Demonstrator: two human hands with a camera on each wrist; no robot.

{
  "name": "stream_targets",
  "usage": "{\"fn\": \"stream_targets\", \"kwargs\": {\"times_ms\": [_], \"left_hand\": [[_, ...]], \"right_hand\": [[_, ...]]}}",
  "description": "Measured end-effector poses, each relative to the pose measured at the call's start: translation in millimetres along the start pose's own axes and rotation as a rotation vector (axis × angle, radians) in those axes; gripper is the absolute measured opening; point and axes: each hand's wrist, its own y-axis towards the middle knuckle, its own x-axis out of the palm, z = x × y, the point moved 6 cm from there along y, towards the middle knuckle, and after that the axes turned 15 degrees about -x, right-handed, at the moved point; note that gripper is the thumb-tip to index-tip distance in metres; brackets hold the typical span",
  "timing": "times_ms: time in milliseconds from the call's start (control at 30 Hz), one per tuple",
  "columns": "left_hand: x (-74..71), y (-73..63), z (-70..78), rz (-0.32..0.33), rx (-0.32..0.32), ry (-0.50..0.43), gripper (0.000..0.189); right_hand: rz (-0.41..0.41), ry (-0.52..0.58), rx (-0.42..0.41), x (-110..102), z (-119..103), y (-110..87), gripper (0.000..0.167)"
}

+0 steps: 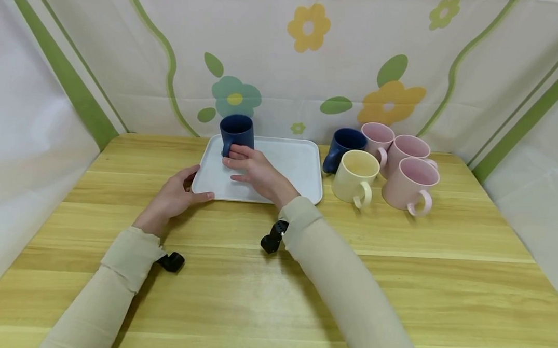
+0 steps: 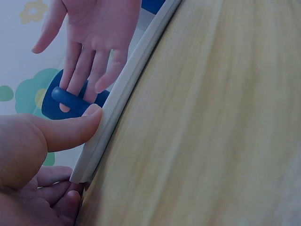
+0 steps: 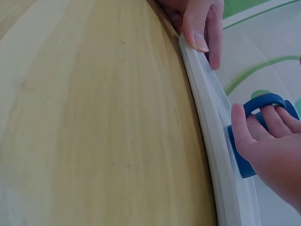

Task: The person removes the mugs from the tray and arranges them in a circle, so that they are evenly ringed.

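Note:
A dark blue mug point(image 1: 236, 133) stands upright on the left rear part of a white rectangular tray point(image 1: 288, 166). My right hand point(image 1: 260, 174) reaches over the tray to it, its fingers extended at the mug's handle point(image 3: 264, 100). In the left wrist view the thumb of that hand is spread away from the mug. My left hand point(image 1: 172, 194) holds the tray's front left corner. Its thumb point(image 2: 75, 129) lies along the rim, and the other fingers are around the corner, partly hidden.
Right of the tray stand a second dark blue mug point(image 1: 348, 140), a cream mug point(image 1: 354, 174) and three pink mugs point(image 1: 411, 185), close together. A flowered white curtain point(image 1: 275, 54) hangs behind the wooden table point(image 1: 236, 296).

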Motion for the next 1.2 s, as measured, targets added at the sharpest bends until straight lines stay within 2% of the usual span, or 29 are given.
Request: {"fn": "stream_targets", "kwargs": {"times_ms": [133,267,433,633,867,1200], "left_hand": [[0.4,0.4,-0.1,-0.001,0.007,-0.004,0.101],[0.0,-0.7,0.1,-0.002,0.010,-0.014,0.101],[-1.5,-2.3,0.3,0.002,0.005,-0.012,0.102],[-0.2,-3.2,1.7,0.000,0.005,-0.009,0.104],[-0.8,-3.1,-0.5,0.005,0.010,-0.013,0.104],[1.2,-1.1,-0.4,-0.009,0.007,-0.021,0.104]], "right_hand": [[0.040,0.014,-0.006,0.3,0.5,-1.3,0.068],[0.068,-0.028,-0.001,-1.5,1.7,-3.0,0.050],[0.088,-0.028,0.024,-3.5,4.9,-5.1,0.030],[0.136,-0.009,0.048,-6.1,7.5,-10.1,0.031],[0.196,-0.009,-0.014,-11.4,9.4,-16.1,0.029],[0.256,-0.015,-0.056,-20.6,1.7,-32.7,0.029]]}}
